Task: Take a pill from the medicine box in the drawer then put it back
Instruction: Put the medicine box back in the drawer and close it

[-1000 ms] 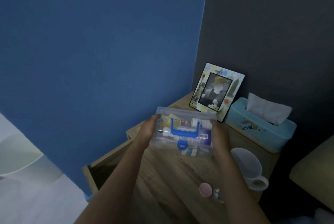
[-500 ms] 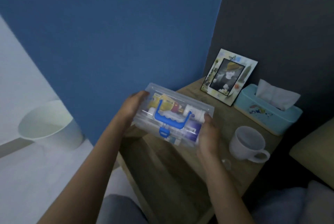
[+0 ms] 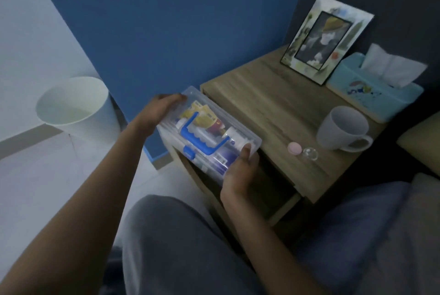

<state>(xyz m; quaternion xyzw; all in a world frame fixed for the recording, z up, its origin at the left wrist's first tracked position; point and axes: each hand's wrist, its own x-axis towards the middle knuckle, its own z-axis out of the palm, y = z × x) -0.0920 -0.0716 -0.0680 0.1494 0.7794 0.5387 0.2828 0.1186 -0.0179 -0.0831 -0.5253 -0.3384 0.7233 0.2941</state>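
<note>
I hold the clear plastic medicine box [image 3: 209, 128] with a blue handle and blue latch between both hands. It hangs tilted over the open drawer [image 3: 269, 182] of the wooden nightstand [image 3: 273, 101]. My left hand [image 3: 159, 111] grips its far left end. My right hand [image 3: 240, 170] grips its near right end, thumb on the lid. The lid looks closed, with bottles and packets visible inside. A pink round pill-like piece [image 3: 294, 148] and a small clear cap [image 3: 310, 153] lie on the nightstand top.
On the nightstand stand a grey mug [image 3: 342, 128], a teal tissue box [image 3: 373, 89] and a picture frame [image 3: 326, 39]. A white waste bin [image 3: 76, 106] stands on the floor at left. My grey-trousered knee [image 3: 181, 242] is below the drawer; bedding lies at right.
Both hands carried the box down and toward the front of the nightstand, over the open drawer. My head tipped down, so my knee and the drawer came into view.
</note>
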